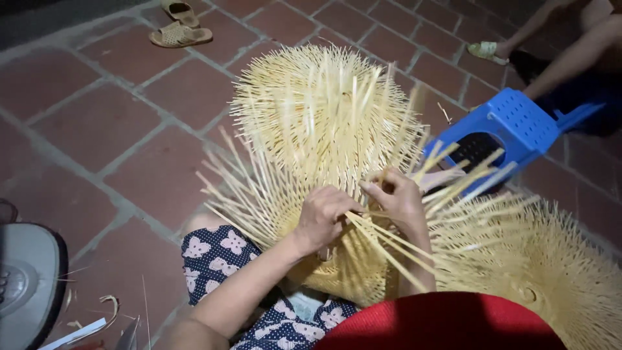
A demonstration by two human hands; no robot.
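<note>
Both hands work the half-woven bamboo basket (304, 194): left hand (322, 217) grips its strips, right hand (396, 201) pinches one strip

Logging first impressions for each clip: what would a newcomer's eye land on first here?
First, the pale bamboo basket at centre, its loose strips bristling outward like a fan. Just below it, the left hand and right hand grip and bend strips at the weave. A bright blue plastic stool, tipped on the red brick floor at right, stands out next.
</note>
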